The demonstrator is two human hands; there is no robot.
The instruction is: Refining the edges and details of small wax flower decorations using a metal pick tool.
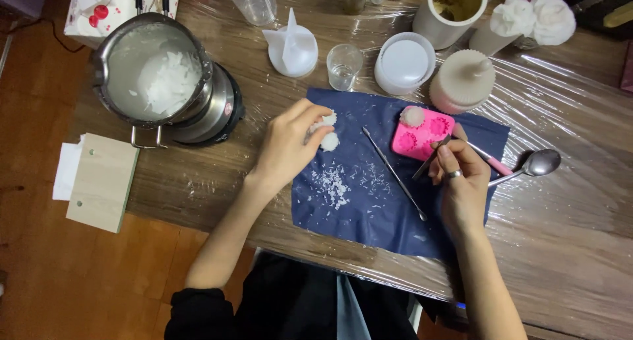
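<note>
My left hand (288, 145) rests on the dark blue mat (369, 201) with its fingers on two small white wax flowers (328, 132). My right hand (461, 182) grips thin metal tweezers (432, 158) whose tips point at the pink silicone mould (422, 134). One white wax piece (413, 116) still sits in the mould's upper left cavity. A long metal pick (393, 173) lies on the mat between my hands, and white wax flakes (333, 182) are scattered there.
A metal melting pot (158, 76) with white wax stands at the left, a wooden block (102, 182) by the table edge. Behind the mat are a small glass (343, 66), a white round container (403, 63) and a beige lidded mould (463, 81). A spoon (534, 165) lies to the right.
</note>
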